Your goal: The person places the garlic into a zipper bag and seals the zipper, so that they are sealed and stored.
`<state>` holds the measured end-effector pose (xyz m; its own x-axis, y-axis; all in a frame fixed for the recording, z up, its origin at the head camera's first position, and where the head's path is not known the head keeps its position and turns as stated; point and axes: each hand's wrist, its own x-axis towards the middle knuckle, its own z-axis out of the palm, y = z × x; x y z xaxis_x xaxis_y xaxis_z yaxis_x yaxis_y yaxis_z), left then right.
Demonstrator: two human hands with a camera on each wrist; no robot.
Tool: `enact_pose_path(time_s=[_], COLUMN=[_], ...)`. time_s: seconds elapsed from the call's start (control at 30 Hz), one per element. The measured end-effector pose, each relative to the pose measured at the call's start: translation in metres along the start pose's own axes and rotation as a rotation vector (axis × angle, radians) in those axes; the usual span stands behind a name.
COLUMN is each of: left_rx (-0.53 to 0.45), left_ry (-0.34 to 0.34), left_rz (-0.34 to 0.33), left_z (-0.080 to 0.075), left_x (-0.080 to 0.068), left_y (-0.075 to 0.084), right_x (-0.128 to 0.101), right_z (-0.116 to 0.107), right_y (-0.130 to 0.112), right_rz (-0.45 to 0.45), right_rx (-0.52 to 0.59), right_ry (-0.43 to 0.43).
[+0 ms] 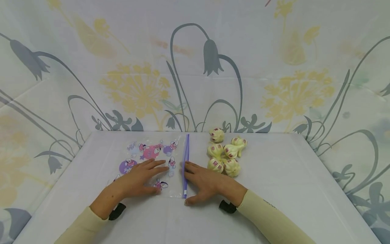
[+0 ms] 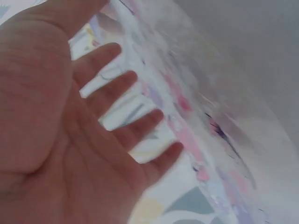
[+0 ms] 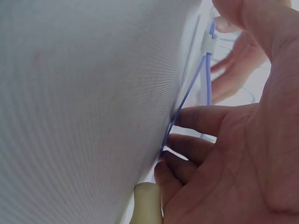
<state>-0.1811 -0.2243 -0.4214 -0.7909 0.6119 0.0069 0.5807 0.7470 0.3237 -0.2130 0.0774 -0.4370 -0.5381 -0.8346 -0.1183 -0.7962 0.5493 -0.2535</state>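
- Head: our slider bag (image 1: 150,152) looks unzipped, garlic bulbs (image 1: 231,151) all outside
- Left hand (image 1: 138,178): fingers spread over bag
- Right hand (image 1: 205,181): fingers apart at purple zip (image 1: 185,157), gripping nothing

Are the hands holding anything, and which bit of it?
Nothing is held. The left hand is spread over the clear, cartoon-printed plastic bag; the right hand only touches its long, purple zip strip.

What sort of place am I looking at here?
Probably a small indoor work corner, though the room beyond is hidden: a white tabletop, flower-printed sheeting behind and at both sides, and garlic bulbs beside a printed plastic bag.
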Motion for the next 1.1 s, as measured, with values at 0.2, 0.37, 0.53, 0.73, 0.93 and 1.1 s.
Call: enact_pose_path(time_s=[0.2,0.37,0.53,0.73,0.93,1.1], left_rx=[-0.013,-0.018,0.007,0.058,0.110,0.148], left_ry=[0.033,0.048,0.033,0.038,0.046,0.047], left_rz=[0.174,0.295,0.373,0.411,0.426,0.440], left_z=[0.002,0.005,0.007,0.012,0.019,0.023], left_x=[0.006,0.009,0.011,0.013,0.016,0.019], left_y=[0.013,0.024,0.032,0.037,0.041,0.043], right_x=[0.001,0.000,0.000,0.001,0.000,0.000], right_z=[0.000,0.000,0.000,-0.001,-0.002,-0.001], right_y=[-0.001,-0.001,0.000,0.000,0.001,0.001], right_rz=[0.009,0.013,0.002,-0.016,-0.018,-0.017], right_rx=[-0.009,0.013,0.018,-0.003,-0.007,0.001], right_ry=[-0.005,-0.012,-0.005,-0.001,0.001,0.001])
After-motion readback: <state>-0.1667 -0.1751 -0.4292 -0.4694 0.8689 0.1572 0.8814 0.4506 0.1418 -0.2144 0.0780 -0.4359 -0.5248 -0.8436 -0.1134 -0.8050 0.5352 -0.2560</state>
